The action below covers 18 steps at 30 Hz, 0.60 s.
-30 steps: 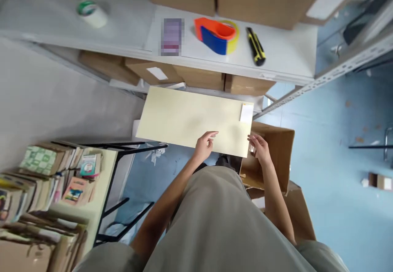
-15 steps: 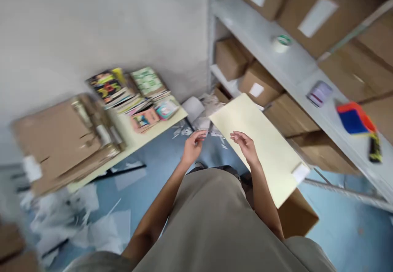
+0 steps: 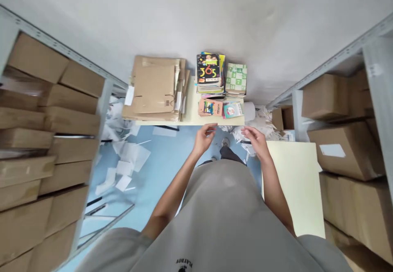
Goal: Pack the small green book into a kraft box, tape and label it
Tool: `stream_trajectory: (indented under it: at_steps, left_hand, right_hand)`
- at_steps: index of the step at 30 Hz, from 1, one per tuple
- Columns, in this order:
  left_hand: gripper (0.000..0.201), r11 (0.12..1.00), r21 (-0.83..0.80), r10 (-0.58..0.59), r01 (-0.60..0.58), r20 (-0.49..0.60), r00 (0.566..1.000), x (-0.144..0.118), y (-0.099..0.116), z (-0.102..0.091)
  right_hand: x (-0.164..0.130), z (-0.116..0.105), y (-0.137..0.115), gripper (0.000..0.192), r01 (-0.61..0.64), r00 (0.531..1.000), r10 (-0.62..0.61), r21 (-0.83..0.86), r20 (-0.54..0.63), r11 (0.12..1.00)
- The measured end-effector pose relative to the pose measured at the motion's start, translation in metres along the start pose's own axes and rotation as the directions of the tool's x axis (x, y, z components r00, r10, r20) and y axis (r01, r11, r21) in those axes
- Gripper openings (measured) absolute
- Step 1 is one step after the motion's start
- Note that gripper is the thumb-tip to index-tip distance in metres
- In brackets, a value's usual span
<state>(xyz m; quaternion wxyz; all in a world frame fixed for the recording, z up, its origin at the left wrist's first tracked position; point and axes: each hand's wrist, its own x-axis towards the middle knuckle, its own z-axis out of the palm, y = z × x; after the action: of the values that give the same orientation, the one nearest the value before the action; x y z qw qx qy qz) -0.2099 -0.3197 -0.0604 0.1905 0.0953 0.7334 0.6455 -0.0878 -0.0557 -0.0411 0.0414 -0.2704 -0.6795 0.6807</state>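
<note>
My left hand point(image 3: 204, 138) and my right hand point(image 3: 255, 140) hang side by side in front of my body, fingers loosely curled and apart, holding nothing. Just beyond them stands a small cream table point(image 3: 190, 118). On it lie a pile of flattened cardboard boxes point(image 3: 153, 87) at the left and stacks of books point(image 3: 219, 75) at the right, with two small colourful booklets point(image 3: 219, 109) at the front edge. A cream tabletop point(image 3: 294, 186) sits to my right, beside my right arm.
Metal shelving with brown cartons point(image 3: 46, 141) lines the left side, and more cartons point(image 3: 346, 141) fill the shelves at the right. Torn white paper scraps point(image 3: 125, 161) litter the blue floor. A grey wall rises behind the small table.
The view has swung left, from the shelf with the tape dispenser to the small table with books. Both hands have come off the cream tabletop, which now lies to my right.
</note>
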Motion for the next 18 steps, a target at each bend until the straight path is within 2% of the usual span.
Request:
stream_trajectory:
  at_steps: [5,10,14,18]
  left_hand:
    - [0.040,0.998,0.020,-0.055,0.059,-0.161,0.985,0.029,0.006,-0.016]
    - [0.056,0.995,0.015,-0.097,0.103,-0.227,0.969,0.056,0.000,-0.009]
    - [0.061,0.991,0.046,-0.111,0.124,-0.216,0.970,0.069,-0.010,-0.005]
    - [0.053,0.983,0.073,-0.150,0.171,-0.226,0.962,0.086,-0.027,-0.022]
  right_hand:
    - [0.070,0.030,-0.011,0.072,0.002,0.981,-0.007,0.026,0.192,1.000]
    - [0.115,0.055,-0.009,0.068,-0.041,0.933,0.028,0.029,0.359,0.999]
    - [0.142,0.066,0.010,0.062,-0.092,0.905,0.083,0.002,0.418,0.996]
    - [0.165,0.080,0.035,0.045,-0.100,0.902,0.155,-0.153,0.402,0.983]
